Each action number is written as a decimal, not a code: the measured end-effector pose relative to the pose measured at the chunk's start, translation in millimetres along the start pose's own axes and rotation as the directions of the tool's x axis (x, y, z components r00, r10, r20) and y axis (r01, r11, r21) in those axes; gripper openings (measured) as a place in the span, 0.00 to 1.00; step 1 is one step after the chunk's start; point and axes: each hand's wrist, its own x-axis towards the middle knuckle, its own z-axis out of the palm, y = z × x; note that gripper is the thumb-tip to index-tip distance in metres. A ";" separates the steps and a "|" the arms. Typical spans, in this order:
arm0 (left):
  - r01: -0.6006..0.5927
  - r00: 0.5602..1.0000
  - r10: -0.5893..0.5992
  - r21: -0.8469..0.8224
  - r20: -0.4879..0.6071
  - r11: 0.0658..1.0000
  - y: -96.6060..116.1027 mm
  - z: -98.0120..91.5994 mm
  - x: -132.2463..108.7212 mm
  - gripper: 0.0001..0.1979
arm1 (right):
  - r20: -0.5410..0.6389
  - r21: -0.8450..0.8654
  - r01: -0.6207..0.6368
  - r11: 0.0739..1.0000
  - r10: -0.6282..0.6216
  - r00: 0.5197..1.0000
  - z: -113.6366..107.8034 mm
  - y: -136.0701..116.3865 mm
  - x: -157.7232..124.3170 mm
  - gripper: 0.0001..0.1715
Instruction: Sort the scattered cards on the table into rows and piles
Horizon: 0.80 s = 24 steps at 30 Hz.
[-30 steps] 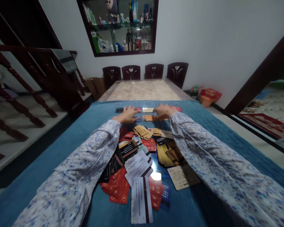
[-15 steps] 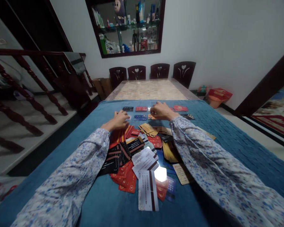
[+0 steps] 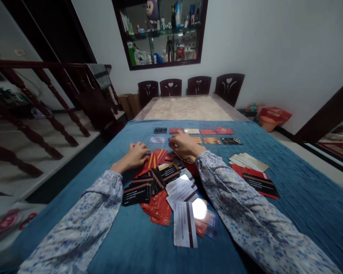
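My left hand [image 3: 135, 155] rests at the far left edge of the card pile, fingers loosely bent and apart, beside red-and-yellow striped cards [image 3: 152, 161]. Curled over the second row of laid-out cards is my right hand [image 3: 184, 144], which hides most of a blue card. Its fingertips point down; whatever they hold is hidden. Nearer me the pile has black cards [image 3: 136, 193], red cards [image 3: 161, 219], and silver-white cards [image 3: 184, 224] with dark stripes. In the rows beyond lie a pale card [image 3: 157, 140], a black card [image 3: 160, 130] and a gold card [image 3: 212, 140].
A blue cloth [image 3: 111, 243] covers the near part of the table [image 3: 183, 108]. Fanned pale cards [image 3: 248, 161] and a black card [image 3: 260, 185] on red ones lie right of my right forearm. Several dark chairs [image 3: 171, 87] stand at the far end.
My right hand has moved left across the rows, uncovering cards on their right side. My left hand has drawn back from the pale card toward the pile. The view has shifted slightly left.
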 end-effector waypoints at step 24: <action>0.174 0.983 -0.178 0.073 0.053 0.982 28.1 3.1 -36.9 0.25 | 0.098 0.061 0.249 0.967 -0.254 0.962 40.5 -53.3 30.2 0.20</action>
